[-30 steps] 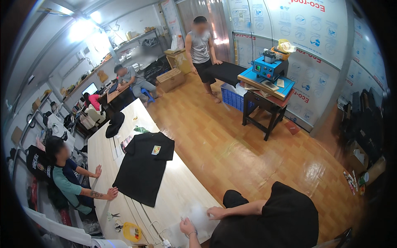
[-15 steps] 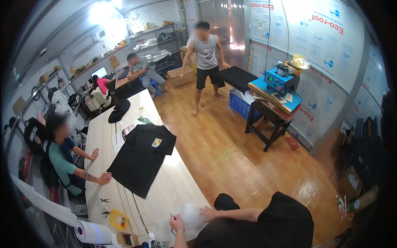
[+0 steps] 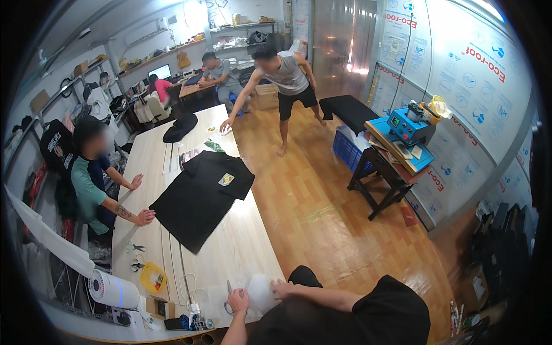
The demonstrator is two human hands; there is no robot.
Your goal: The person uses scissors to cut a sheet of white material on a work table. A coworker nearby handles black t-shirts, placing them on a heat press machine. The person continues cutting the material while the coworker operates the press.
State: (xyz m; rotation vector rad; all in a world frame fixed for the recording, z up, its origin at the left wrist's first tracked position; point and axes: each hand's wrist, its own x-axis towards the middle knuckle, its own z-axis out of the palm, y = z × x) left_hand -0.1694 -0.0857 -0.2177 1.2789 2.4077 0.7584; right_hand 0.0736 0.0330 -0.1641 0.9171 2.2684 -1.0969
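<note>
At the near end of the long pale table, my left hand point(image 3: 237, 301) is closed round a pair of scissors point(image 3: 229, 285), whose blades point away from me. Just to the right, a translucent white sheet point(image 3: 261, 292) stands crumpled above the tabletop. My right hand point(image 3: 282, 288) grips its right edge with bent fingers; the fingertips are small and partly hidden. Farther along the table point(image 3: 215, 264), a black T-shirt point(image 3: 201, 198) lies spread with a small colourful print point(image 3: 226, 180) on its chest.
A co-worker point(image 3: 95, 178) at the left rests both hands on the table. Another person point(image 3: 287, 77) leans in at its far right corner. A yellow basket point(image 3: 153, 278), a white cylindrical device point(image 3: 114, 289) and a power strip point(image 3: 195, 310) are left of my hands. A blue heat press point(image 3: 408, 129) stands right.
The person in grey has stepped to the table and reaches onto it. My hands have shifted slightly, and the scissors and sheet show more clearly. The whole view has turned a little.
</note>
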